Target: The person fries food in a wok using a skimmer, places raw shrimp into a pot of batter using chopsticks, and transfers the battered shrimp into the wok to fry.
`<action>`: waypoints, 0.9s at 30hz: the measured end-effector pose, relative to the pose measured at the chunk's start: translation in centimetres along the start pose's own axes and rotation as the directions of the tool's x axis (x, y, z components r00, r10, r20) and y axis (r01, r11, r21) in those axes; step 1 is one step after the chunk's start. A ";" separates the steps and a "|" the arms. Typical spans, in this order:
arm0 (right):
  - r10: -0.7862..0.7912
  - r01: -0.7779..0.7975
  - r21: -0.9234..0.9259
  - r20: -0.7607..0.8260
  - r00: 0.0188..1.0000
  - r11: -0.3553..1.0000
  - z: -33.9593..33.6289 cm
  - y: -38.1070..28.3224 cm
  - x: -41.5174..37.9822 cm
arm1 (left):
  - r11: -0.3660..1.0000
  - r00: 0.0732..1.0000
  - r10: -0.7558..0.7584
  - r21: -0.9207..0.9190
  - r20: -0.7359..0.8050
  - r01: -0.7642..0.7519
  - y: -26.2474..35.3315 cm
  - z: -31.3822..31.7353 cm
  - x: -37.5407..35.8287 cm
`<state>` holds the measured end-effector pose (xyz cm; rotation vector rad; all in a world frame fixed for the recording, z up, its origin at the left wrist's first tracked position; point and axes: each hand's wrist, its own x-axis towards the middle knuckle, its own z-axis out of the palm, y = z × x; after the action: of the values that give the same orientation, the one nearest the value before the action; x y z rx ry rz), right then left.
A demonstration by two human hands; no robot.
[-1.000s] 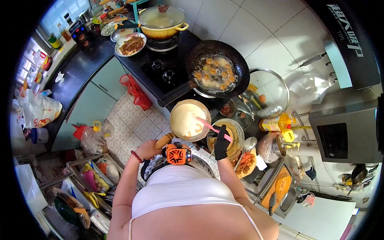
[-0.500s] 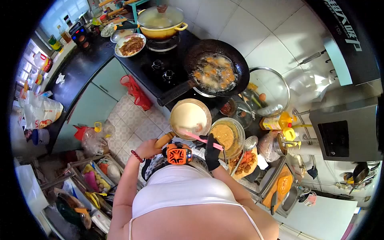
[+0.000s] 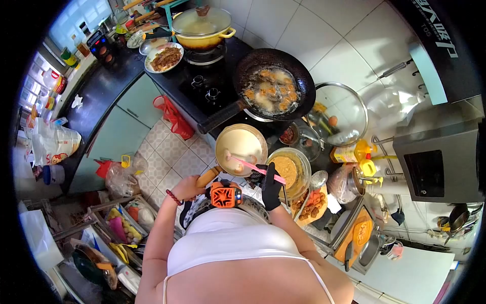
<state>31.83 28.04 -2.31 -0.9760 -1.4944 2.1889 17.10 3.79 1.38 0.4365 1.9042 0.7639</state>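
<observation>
Left hand (image 3: 186,188): bare, grip closed round wooden handle (image 3: 208,177) of batter pan (image 3: 241,146), pan held over near edge of tabletop (image 3: 109,81).
Right hand (image 3: 271,183): black glove, grip closed on pink chopsticks (image 3: 248,165); tips reach left into batter, touching pale lump.
Glass bowl (image 3: 289,171) of brown crumbs just right of pan.
Black wok (image 3: 274,85) with frying pieces farther back.

bright daylight from window (image 3: 81,12) | fisheye edges, black vignette | sharp centre
</observation>
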 end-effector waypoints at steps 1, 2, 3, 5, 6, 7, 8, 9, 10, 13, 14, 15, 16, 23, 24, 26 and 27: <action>0.067 -0.068 0.117 0.012 0.998 0.991 0.1 -0.1 0.2 | 1.000 1.000 -0.010 -0.002 0.005 0.010 0.0 -0.1 0.0; 0.022 -0.023 0.063 0.013 1.000 0.998 0.3 -0.2 0.4 | 1.000 1.000 -0.004 0.004 0.004 0.004 0.0 -0.1 -0.1; -0.022 0.022 0.010 0.015 1.000 1.000 0.6 -0.3 0.6 | 1.000 1.000 0.001 0.011 0.004 -0.001 -0.1 -0.1 0.0; -0.070 0.071 -0.022 0.040 0.997 0.997 0.4 0.7 1.0 | 1.000 1.000 0.005 0.006 0.004 -0.005 -0.3 0.0 0.1; -0.073 0.073 -0.003 0.061 0.995 0.997 -0.1 1.9 1.5 | 1.000 1.000 0.003 -0.006 0.004 -0.003 -0.4 0.1 0.1; -0.076 0.075 0.017 0.083 0.994 0.997 -0.6 3.0 1.9 | 1.000 1.000 0.001 -0.018 0.003 -0.001 -0.5 0.2 0.2; -0.038 0.035 0.033 0.075 0.996 0.999 -0.6 2.5 1.8 | 1.000 1.000 0.006 -0.005 -0.004 -0.006 -0.5 0.2 0.2; 0.001 -0.005 0.048 0.070 0.998 0.999 -0.7 1.9 1.7 | 1.000 1.000 0.011 0.008 -0.013 -0.011 -0.5 0.2 0.2; 0.041 -0.045 0.063 0.064 0.997 0.997 -0.7 1.4 1.5 | 1.000 1.000 0.015 0.021 -0.020 -0.015 -0.5 0.2 0.1; 0.044 -0.052 0.135 0.058 0.997 0.990 -0.4 0.6 1.2 | 1.000 1.000 0.003 0.007 -0.021 -0.002 -0.7 0.4 0.3; 0.094 -0.101 0.151 0.052 0.994 0.983 -0.6 0.8 1.3 | 1.000 1.000 -0.001 0.012 -0.015 0.001 -0.5 0.4 0.2; 0.144 -0.150 0.168 0.048 0.988 0.974 -1.0 1.1 1.6 | 1.000 1.000 -0.005 0.018 -0.010 0.005 -0.2 0.3 0.1; 0.193 -0.198 0.185 0.046 0.980 0.963 -1.2 1.3 1.8 | 1.000 1.000 -0.008 0.023 -0.005 0.008 -0.1 0.2 0.0; -0.147 0.150 -0.100 0.035 0.988 0.984 -0.3 1.3 0.7 | 1.000 1.000 0.000 -0.010 0.002 0.000 -0.8 0.3 0.4; -0.184 0.196 -0.199 0.077 0.980 0.960 0.0 1.0 0.1 | 1.000 1.000 -0.004 -0.008 -0.003 0.004 -0.5 0.3 0.2; -0.169 0.201 -0.199 0.168 0.971 0.959 -0.2 1.9 0.5 | 1.000 1.000 0.001 -0.013 -0.001 -0.001 -0.4 0.3 0.2; -0.142 0.167 -0.189 0.137 0.980 0.968 -0.2 1.8 0.4 | 1.000 1.000 0.008 -0.020 0.002 -0.008 -0.6 0.2 0.2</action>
<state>31.86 27.70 -4.11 -0.7643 -1.8106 2.0514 17.22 3.59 0.76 0.4323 1.8922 0.7866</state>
